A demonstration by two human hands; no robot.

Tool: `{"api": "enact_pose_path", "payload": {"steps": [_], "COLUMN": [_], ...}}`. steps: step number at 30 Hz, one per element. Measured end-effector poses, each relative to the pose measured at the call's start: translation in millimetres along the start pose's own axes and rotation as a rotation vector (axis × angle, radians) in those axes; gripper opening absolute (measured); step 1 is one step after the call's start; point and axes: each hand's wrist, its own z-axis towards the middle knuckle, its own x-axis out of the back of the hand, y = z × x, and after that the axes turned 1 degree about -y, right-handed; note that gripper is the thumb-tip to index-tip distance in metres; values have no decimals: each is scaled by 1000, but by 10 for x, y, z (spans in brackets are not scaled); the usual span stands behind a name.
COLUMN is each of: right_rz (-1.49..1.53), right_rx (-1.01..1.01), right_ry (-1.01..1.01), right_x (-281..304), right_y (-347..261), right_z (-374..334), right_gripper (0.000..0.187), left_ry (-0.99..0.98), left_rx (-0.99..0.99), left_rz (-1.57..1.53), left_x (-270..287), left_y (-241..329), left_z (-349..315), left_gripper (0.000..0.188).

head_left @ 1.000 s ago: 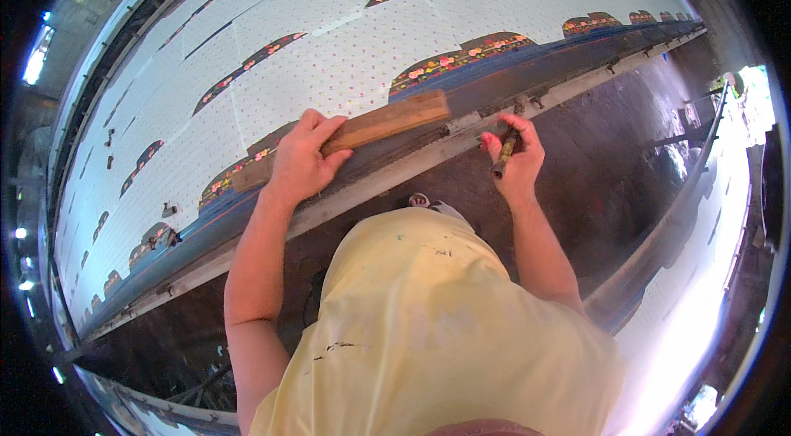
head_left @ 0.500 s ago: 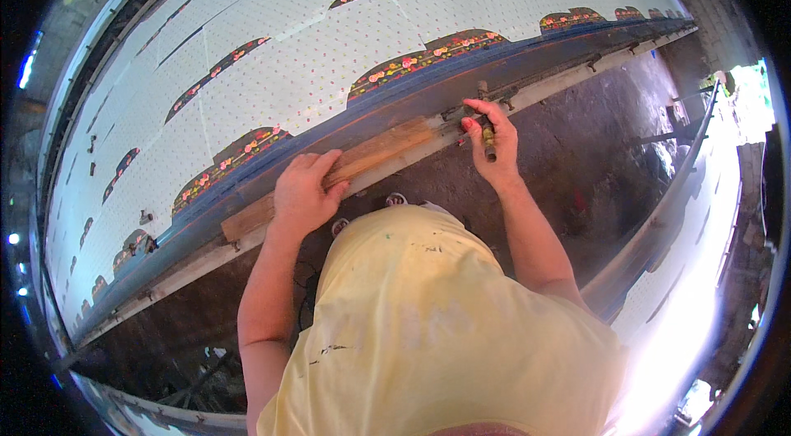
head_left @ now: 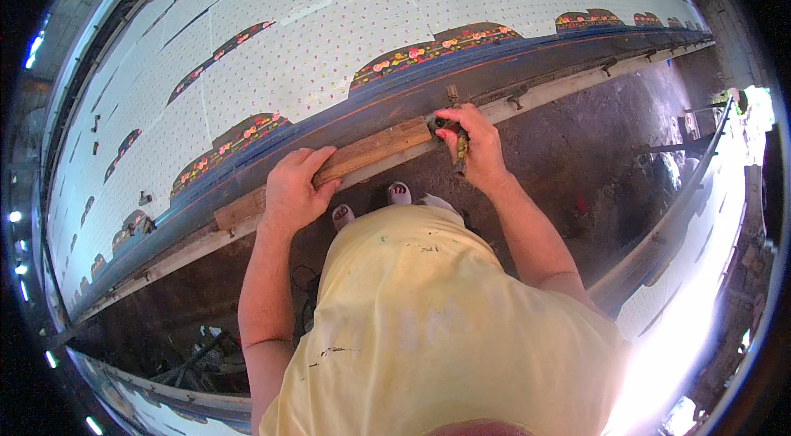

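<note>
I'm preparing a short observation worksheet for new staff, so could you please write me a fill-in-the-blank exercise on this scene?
1. The plank gripped by the left hand is made of ____.
2. The rod-like tool is held in the person's ____ hand.
3. The colour of the person's shirt is ____.
4. The dark patches above the plank in the picture are printed with pink ____.

Missing words: wood; right; yellow; flowers.

Dark floor (head_left: pixel 568 156), grey wall (head_left: pixel 733 32) at upper right, glaring daylight (head_left: pixel 758 112) at right edge, small lights (head_left: pixel 21 269) far left
</note>
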Motion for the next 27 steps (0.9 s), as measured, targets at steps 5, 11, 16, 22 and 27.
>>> {"api": "enact_pose_path", "payload": {"steps": [5,11,16,22,27], "right_rz": [7,-30,-6,-15,0], "right_rx": [12,6,-37,43,-12], "right_ry": [37,-66,-98,-14,110], "right_x": [-43,-64,-49,-112,-95], "right_y": [25,91,99,145,21], "right_z": [-27,2,4,-75,-265], "right_gripper": [39,37,35,41,47], "left_ry": [-20,-78,-150,-249,-204], "left_rx": [12,57,31,-179,-314], "left_rz": [-17,-26,13,-8,-65], "left_x": [15,54,5,-497,-759], "left_y": [12,18,60,466,767], "left_z": [26,47,178,858,1243], "left_gripper": [59,58,67,82,78]}}
